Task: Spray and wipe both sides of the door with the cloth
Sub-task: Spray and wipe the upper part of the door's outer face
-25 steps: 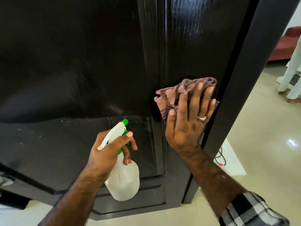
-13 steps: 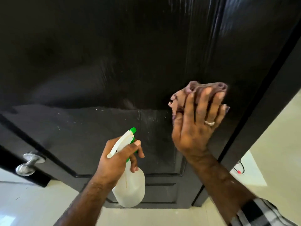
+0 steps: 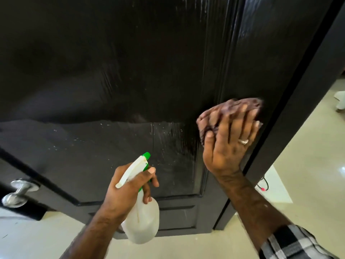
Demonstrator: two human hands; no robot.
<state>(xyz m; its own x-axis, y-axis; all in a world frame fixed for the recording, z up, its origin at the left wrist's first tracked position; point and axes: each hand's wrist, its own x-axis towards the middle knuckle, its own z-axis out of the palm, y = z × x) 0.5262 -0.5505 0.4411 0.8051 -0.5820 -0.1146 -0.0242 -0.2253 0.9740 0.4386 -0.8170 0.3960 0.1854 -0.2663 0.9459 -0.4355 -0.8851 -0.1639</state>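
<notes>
At the far left, a silver metal lever handle (image 3: 17, 193) is seen low on the dark, glossy wooden door (image 3: 115, 68), which fills most of the view. Fine white droplets and streaks of spray are scattered over the lower panel, between the handle and the door's right edge. Further right, a white plastic spray bottle with a green nozzle (image 3: 141, 215) is held by the left hand (image 3: 128, 191); its fingers are wrapped round the neck and trigger, and the nozzle is aimed up and toward the wetted panel. To the right of that, a crumpled brownish-purple cloth (image 3: 229, 113) is pressed flat to the door by the right hand (image 3: 228, 144), whose fingers are spread straight over it, a ring showing on one (the thumb edge lies beside the raised moulding). The cloth sits near the door's right edge, just above and to the right of the sprayed patch. The unwiped droplets lie down and to the left of the cloth, so the right hand is judged the nearer one for the next stroke. At the far right, pale tiled floor (image 3: 308, 165) is seen past the door's edge. The other side of the door is out of sight.
</notes>
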